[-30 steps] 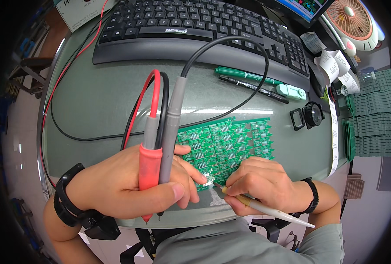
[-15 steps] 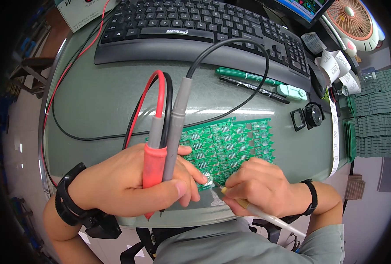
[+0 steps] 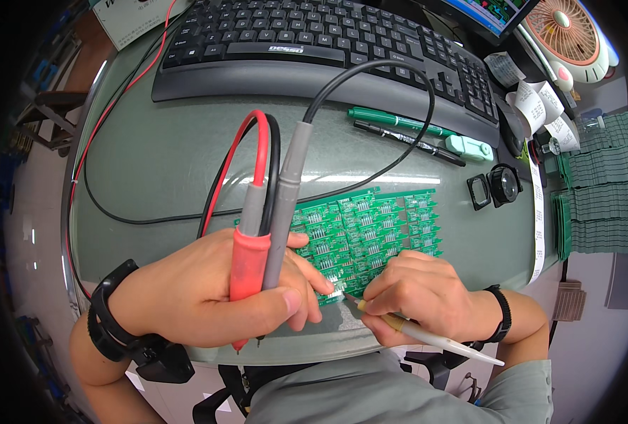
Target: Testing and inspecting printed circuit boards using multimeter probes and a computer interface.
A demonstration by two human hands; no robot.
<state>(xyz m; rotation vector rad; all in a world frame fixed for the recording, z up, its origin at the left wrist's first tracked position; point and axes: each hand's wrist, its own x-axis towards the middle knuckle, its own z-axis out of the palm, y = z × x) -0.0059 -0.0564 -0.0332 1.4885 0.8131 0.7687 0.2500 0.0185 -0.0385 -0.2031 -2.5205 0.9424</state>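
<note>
My left hand covers the lower-left corner of the green circuit board panel, and my right hand hides its near edge at 5 o'clock. Where the tip of the white pen-shaped tool meets the board is too small to tell. The components on the panel are too fine to make out. My fingers conceal the middle of the red probe and grey probe. The keyboard is cut off at 12 o'clock, and the fan at 1 o'clock.

A black computer keyboard, green marker pen, black pen and small black magnifier loupe lie on the grey-green tabletop.
</note>
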